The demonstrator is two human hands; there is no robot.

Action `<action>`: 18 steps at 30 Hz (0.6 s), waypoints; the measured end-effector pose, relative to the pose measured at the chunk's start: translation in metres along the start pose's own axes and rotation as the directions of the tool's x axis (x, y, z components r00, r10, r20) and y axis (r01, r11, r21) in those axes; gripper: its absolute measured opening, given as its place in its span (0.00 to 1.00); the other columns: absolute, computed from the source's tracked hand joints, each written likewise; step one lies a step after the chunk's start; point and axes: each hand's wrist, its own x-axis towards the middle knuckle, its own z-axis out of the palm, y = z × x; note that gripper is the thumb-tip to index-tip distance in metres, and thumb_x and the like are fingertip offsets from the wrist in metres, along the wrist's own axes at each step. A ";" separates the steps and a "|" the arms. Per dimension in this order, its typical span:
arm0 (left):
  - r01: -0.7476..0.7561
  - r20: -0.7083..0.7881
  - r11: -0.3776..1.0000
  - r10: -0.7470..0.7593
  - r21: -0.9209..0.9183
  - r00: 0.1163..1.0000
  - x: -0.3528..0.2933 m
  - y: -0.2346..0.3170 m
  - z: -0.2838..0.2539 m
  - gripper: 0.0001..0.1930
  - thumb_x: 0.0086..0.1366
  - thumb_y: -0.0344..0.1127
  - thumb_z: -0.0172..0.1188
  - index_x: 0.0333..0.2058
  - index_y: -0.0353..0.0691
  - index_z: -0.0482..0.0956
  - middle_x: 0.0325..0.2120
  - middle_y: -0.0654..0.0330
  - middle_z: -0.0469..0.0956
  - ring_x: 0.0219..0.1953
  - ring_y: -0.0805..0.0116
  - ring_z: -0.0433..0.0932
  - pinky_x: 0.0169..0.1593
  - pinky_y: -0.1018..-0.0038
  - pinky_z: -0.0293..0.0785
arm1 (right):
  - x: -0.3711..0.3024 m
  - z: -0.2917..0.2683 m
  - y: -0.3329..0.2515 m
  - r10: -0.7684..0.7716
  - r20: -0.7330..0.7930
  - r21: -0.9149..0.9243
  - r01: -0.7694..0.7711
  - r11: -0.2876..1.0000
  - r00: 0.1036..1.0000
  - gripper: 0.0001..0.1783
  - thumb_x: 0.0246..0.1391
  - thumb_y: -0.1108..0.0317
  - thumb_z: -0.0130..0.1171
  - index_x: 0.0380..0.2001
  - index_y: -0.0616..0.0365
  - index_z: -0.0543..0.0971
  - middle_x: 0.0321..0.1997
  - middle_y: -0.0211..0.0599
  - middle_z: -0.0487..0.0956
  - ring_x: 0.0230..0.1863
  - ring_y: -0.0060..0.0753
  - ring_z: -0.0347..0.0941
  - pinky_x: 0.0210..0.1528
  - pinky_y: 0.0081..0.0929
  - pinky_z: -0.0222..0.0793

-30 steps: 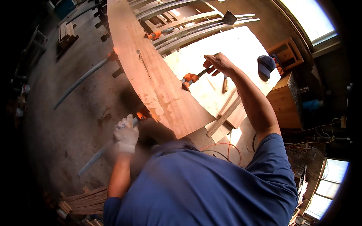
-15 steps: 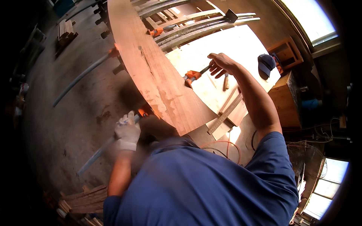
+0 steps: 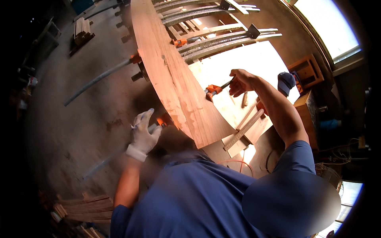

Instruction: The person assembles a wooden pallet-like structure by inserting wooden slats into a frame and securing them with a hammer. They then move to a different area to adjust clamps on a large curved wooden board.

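A long wooden panel [image 3: 178, 87] with a dark knot and damp-looking patches runs from the top toward my body. At its right edge an orange-headed pipe clamp [image 3: 213, 91] grips it; my bare right hand [image 3: 243, 82] has its fingers curled around the end of that clamp's screw. My left hand [image 3: 143, 133], in a pale, stained glove, has its fingers apart. Next to it is a second orange clamp [image 3: 162, 122] at the panel's near left edge, its grey pipe passing behind the glove. Another orange clamp [image 3: 135, 58] sits farther along the left edge.
Right of the panel, a bright board [image 3: 254, 59] bears a wood-handled tool [image 3: 245, 99], wooden strips [image 3: 244, 133] and a dark blue cap [image 3: 285, 82]. Several clamp bars [image 3: 222, 41] lie beyond. A long pipe [image 3: 99, 81] juts out left; an orange cord [image 3: 247, 163] lies on the floor.
The whole view has shifted, with the panel now farther right and lower. My left hand's fingers have spread away from the pipe. My right hand's fingers are more curled at the screw end.
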 end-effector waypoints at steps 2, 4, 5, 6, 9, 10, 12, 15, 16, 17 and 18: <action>-0.101 -0.018 0.993 0.101 -0.056 0.995 0.023 0.021 -0.010 0.28 0.55 0.33 0.68 0.55 0.34 0.74 0.49 0.49 0.78 0.54 0.50 0.75 0.58 0.61 0.72 | 0.003 -0.001 0.004 -0.027 0.032 0.063 0.025 0.998 0.999 0.29 0.59 0.50 0.45 0.34 0.73 0.75 0.34 0.61 0.81 0.37 0.55 0.82 0.47 0.55 0.78; -0.179 -0.031 0.978 0.176 -0.109 0.984 0.049 0.045 -0.007 0.23 0.58 0.35 0.68 0.51 0.32 0.78 0.48 0.47 0.79 0.53 0.50 0.77 0.57 0.62 0.72 | 0.005 0.001 0.006 -0.025 0.007 0.068 0.024 0.997 1.000 0.28 0.59 0.50 0.46 0.32 0.72 0.74 0.30 0.58 0.80 0.34 0.55 0.82 0.43 0.54 0.80; -0.199 0.001 0.973 0.200 -0.114 0.980 0.064 0.053 -0.001 0.22 0.59 0.37 0.67 0.50 0.32 0.78 0.47 0.47 0.79 0.52 0.51 0.77 0.57 0.62 0.72 | 0.002 0.003 0.003 -0.024 0.001 0.064 0.024 0.998 1.000 0.28 0.59 0.50 0.47 0.32 0.72 0.74 0.29 0.58 0.79 0.33 0.55 0.82 0.41 0.54 0.80; -0.223 0.033 0.967 0.228 -0.122 0.973 0.079 0.057 0.009 0.21 0.60 0.38 0.66 0.50 0.32 0.79 0.46 0.47 0.80 0.51 0.51 0.78 0.57 0.62 0.72 | -0.002 0.004 0.001 -0.047 -0.015 0.047 0.048 0.998 0.999 0.29 0.59 0.49 0.47 0.32 0.73 0.74 0.29 0.58 0.79 0.32 0.55 0.82 0.40 0.53 0.81; -0.197 0.195 0.967 0.227 -0.160 0.954 0.121 0.093 0.031 0.22 0.67 0.46 0.59 0.50 0.34 0.80 0.46 0.46 0.81 0.50 0.52 0.79 0.57 0.64 0.73 | -0.009 0.009 0.003 -0.101 -0.057 0.020 0.102 0.995 0.993 0.30 0.58 0.47 0.47 0.29 0.72 0.73 0.26 0.59 0.78 0.26 0.55 0.81 0.36 0.54 0.82; -0.147 0.265 0.969 0.198 -0.198 0.944 0.133 0.101 0.039 0.22 0.68 0.47 0.58 0.51 0.35 0.79 0.47 0.46 0.81 0.51 0.52 0.79 0.57 0.65 0.73 | -0.009 0.010 0.003 -0.108 -0.052 0.015 0.109 0.994 0.993 0.29 0.58 0.47 0.47 0.28 0.70 0.73 0.25 0.58 0.78 0.26 0.55 0.81 0.36 0.54 0.82; -0.029 0.397 0.957 0.147 -0.287 0.906 0.157 0.115 0.057 0.23 0.70 0.49 0.54 0.52 0.35 0.78 0.49 0.46 0.80 0.53 0.53 0.78 0.57 0.66 0.72 | -0.006 0.011 0.004 -0.112 -0.062 0.026 0.114 0.993 0.992 0.30 0.58 0.45 0.47 0.25 0.67 0.73 0.23 0.55 0.77 0.26 0.54 0.80 0.35 0.55 0.82; 0.160 0.484 0.860 0.112 -0.485 0.868 0.195 0.104 0.110 0.21 0.71 0.43 0.50 0.54 0.34 0.78 0.53 0.49 0.79 0.55 0.58 0.77 0.59 0.68 0.71 | -0.002 0.017 0.006 -0.159 -0.067 0.043 0.162 0.986 0.985 0.32 0.57 0.43 0.47 0.26 0.68 0.74 0.24 0.56 0.78 0.26 0.55 0.80 0.33 0.55 0.82; 0.110 0.495 0.891 0.138 -0.440 0.858 0.205 0.107 0.122 0.21 0.71 0.42 0.51 0.53 0.34 0.78 0.52 0.49 0.79 0.55 0.59 0.77 0.59 0.69 0.70 | 0.001 0.017 0.010 -0.138 -0.099 0.064 0.144 0.987 0.986 0.32 0.57 0.42 0.47 0.25 0.68 0.74 0.24 0.57 0.78 0.26 0.56 0.80 0.32 0.55 0.81; 0.051 0.494 0.917 0.165 -0.395 0.854 0.216 0.115 0.125 0.20 0.71 0.41 0.51 0.53 0.34 0.78 0.52 0.50 0.80 0.55 0.60 0.77 0.59 0.69 0.70 | -0.007 0.017 0.008 -0.147 -0.109 0.074 0.155 0.985 0.983 0.34 0.57 0.41 0.48 0.26 0.69 0.74 0.24 0.57 0.78 0.26 0.57 0.80 0.32 0.55 0.81; 0.102 0.528 0.899 0.155 -0.426 0.835 0.223 0.116 0.136 0.20 0.70 0.40 0.52 0.54 0.34 0.78 0.51 0.51 0.80 0.53 0.62 0.78 0.58 0.71 0.70 | -0.010 0.017 0.007 -0.151 -0.114 0.082 0.160 0.984 0.982 0.34 0.57 0.40 0.48 0.26 0.69 0.74 0.24 0.57 0.78 0.26 0.57 0.80 0.31 0.55 0.81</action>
